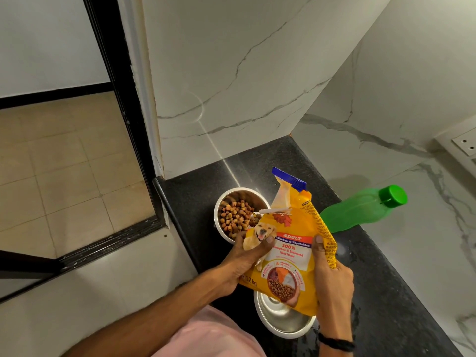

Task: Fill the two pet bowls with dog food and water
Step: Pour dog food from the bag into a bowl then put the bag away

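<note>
A yellow dog food bag (291, 243) is tilted over the far steel bowl (226, 199), its torn mouth at the bowl's right rim. Brown kibble (235, 217) lies heaped in that bowl. My left hand (244, 261) grips the bag's left side and my right hand (329, 274) grips its right side. A second steel bowl (280, 320) sits nearer me, partly hidden under the bag; what I can see of it holds no kibble. A green bottle (360, 210) with a green cap stands behind the bag to the right.
The bowls rest on a narrow black granite counter (373, 292) between marble walls. The counter's left edge drops to a tiled floor (64, 176) and a black door frame (123, 99). A wall socket (463, 144) is at far right.
</note>
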